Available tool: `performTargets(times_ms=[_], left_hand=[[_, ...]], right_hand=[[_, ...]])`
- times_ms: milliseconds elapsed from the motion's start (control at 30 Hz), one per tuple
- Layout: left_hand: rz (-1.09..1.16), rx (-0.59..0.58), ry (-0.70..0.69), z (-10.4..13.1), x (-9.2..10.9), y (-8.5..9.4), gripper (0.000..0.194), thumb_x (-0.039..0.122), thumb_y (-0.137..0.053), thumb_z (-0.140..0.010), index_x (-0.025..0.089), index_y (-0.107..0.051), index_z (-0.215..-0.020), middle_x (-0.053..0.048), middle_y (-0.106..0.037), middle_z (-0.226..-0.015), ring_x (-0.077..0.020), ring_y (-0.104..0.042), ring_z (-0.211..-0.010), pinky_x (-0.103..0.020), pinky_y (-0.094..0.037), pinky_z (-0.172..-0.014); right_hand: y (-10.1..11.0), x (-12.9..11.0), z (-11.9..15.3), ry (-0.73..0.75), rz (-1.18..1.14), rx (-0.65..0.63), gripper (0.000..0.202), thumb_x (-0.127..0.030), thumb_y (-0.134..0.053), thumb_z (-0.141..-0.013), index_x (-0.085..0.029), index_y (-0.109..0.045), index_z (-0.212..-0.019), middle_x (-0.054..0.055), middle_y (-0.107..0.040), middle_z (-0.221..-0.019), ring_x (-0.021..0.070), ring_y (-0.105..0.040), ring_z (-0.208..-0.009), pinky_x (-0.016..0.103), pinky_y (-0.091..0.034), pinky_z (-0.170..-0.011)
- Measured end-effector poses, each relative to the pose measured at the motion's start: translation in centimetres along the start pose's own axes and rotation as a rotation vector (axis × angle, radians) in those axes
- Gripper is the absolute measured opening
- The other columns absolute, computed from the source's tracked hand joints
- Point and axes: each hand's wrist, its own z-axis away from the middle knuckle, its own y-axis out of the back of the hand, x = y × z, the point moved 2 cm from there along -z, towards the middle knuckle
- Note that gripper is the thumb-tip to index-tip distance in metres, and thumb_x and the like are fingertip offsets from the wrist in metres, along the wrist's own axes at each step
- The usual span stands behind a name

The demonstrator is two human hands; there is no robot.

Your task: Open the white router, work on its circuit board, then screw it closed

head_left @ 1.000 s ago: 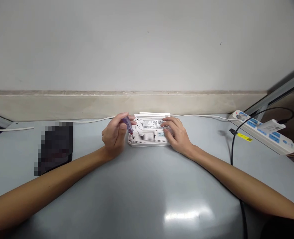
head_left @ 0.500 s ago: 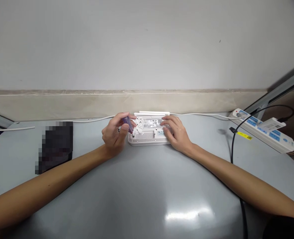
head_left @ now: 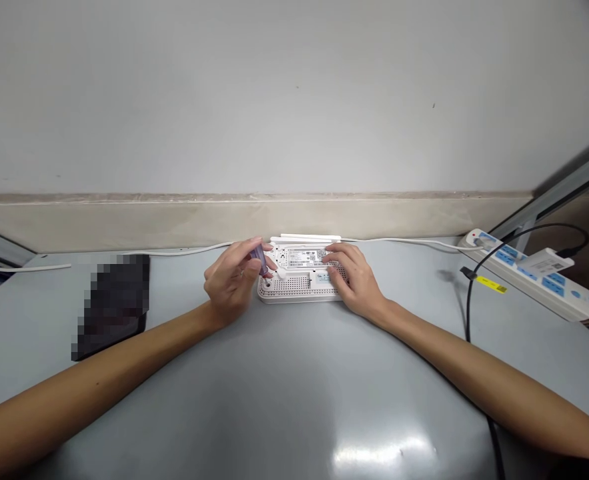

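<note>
A white router (head_left: 294,288) lies on the table with its perforated underside and printed label facing up. White antennas (head_left: 309,238) lie along its far edge. My left hand (head_left: 232,280) is closed on a screwdriver (head_left: 260,259) with a see-through purple handle. It is tilted, its lower end at the router's near left corner, by a round hole. Whether the tip sits inside the hole is too small to tell. My right hand (head_left: 357,279) rests over the router's right end, fingers spread on the top surface and covering part of the label.
A white power strip (head_left: 539,277) with blue sockets and a plugged-in white adapter stands at the right. A black cable (head_left: 468,313) with a yellow tag runs under my right forearm. At the left lies a dark, pixelated object (head_left: 114,303). A white cable (head_left: 189,251) passes along the wall.
The camera has tilted slightly, so everything sits a little lower in view. The screwdriver handle leans a bit less in my left hand. My right hand keeps its place on the router.
</note>
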Motion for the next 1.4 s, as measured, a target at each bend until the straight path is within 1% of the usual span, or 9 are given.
performTargets(times_ms=[133,267,333,467,600,700,967,1100,1400], left_hand=[[-0.144,-0.004,-0.041,0.2,-0.2,0.1,0.047,0.022,-0.061,-0.091,0.032,-0.051,-0.135,-0.003,-0.062,-0.102,-0.0115,-0.068,-0.075,-0.025,-0.062,-0.056],[-0.261,0.037,-0.067,0.2,-0.4,0.3,0.055,0.022,-0.072,-0.082,0.033,-0.054,-0.133,-0.001,-0.061,-0.099,-0.0106,-0.065,-0.072,-0.025,-0.061,-0.056],[-0.198,0.014,-0.051,0.1,-0.3,0.2,0.053,0.021,-0.070,-0.084,0.033,-0.053,-0.134,-0.002,-0.061,-0.101,-0.0114,-0.066,-0.072,-0.025,-0.061,-0.054],[-0.050,-0.035,0.043,0.0,0.2,-0.1,0.044,0.018,-0.053,-0.095,0.030,-0.049,-0.137,-0.005,-0.062,-0.108,-0.0119,-0.069,-0.073,-0.024,-0.060,-0.050],[-0.107,0.006,0.045,0.3,0.1,0.0,0.049,0.015,-0.063,-0.088,0.032,-0.053,-0.133,-0.002,-0.063,-0.106,-0.0123,-0.069,-0.075,-0.026,-0.064,-0.055],[-0.178,0.014,0.032,0.5,-0.2,0.1,0.049,0.019,-0.068,-0.085,0.034,-0.054,-0.130,-0.002,-0.062,-0.110,-0.0138,-0.069,-0.080,-0.028,-0.066,-0.058],[-0.183,0.020,0.011,0.1,-0.1,0.0,0.053,0.015,-0.070,-0.084,0.035,-0.054,-0.130,-0.001,-0.059,-0.115,-0.0124,-0.069,-0.081,-0.026,-0.066,-0.058],[-0.144,0.025,0.031,-0.2,0.1,-0.1,0.055,0.014,-0.068,-0.085,0.037,-0.052,-0.132,0.000,-0.057,-0.112,-0.0096,-0.068,-0.074,-0.025,-0.065,-0.055],[-0.120,0.072,0.019,-1.2,0.7,0.0,0.051,0.015,-0.067,-0.086,0.036,-0.054,-0.131,-0.001,-0.055,-0.108,-0.0096,-0.068,-0.073,-0.024,-0.064,-0.053]], right_hand=[[0.0,0.0,0.0,0.001,-0.003,0.001,0.019,-0.021,-0.044,-0.095,-0.021,-0.061,-0.104,0.010,-0.059,-0.118,0.0248,-0.050,-0.117,0.044,-0.041,-0.100],[0.0,0.0,0.0,-0.003,-0.007,-0.005,0.020,-0.021,-0.044,-0.094,-0.021,-0.061,-0.105,0.010,-0.059,-0.119,0.0246,-0.050,-0.118,0.044,-0.041,-0.100],[0.0,0.0,0.0,-0.005,-0.006,-0.005,0.020,-0.021,-0.044,-0.094,-0.021,-0.061,-0.105,0.010,-0.059,-0.119,0.0247,-0.050,-0.118,0.044,-0.041,-0.100],[0.0,-0.1,0.0,-0.003,-0.008,-0.002,0.020,-0.020,-0.044,-0.094,-0.020,-0.061,-0.104,0.010,-0.059,-0.119,0.0246,-0.050,-0.117,0.043,-0.040,-0.100],[0.0,-0.1,0.0,-0.003,-0.004,-0.005,0.020,-0.020,-0.044,-0.094,-0.020,-0.061,-0.104,0.011,-0.059,-0.119,0.0245,-0.050,-0.118,0.043,-0.040,-0.100],[0.0,-0.1,0.0,-0.005,-0.005,-0.002,0.020,-0.020,-0.044,-0.094,-0.020,-0.061,-0.104,0.011,-0.059,-0.119,0.0243,-0.050,-0.117,0.043,-0.041,-0.100],[-0.1,0.0,0.0,-0.001,0.003,-0.001,0.020,-0.019,-0.044,-0.094,-0.020,-0.061,-0.105,0.011,-0.059,-0.119,0.0244,-0.049,-0.118,0.043,-0.040,-0.100],[-0.1,0.0,0.1,-0.002,-0.004,0.000,0.020,-0.019,-0.044,-0.094,-0.020,-0.061,-0.105,0.011,-0.059,-0.120,0.0239,-0.050,-0.117,0.043,-0.041,-0.100],[0.0,0.0,0.0,0.003,0.005,-0.008,0.020,-0.020,-0.043,-0.095,-0.021,-0.060,-0.105,0.011,-0.059,-0.120,0.0244,-0.050,-0.118,0.044,-0.041,-0.100]])
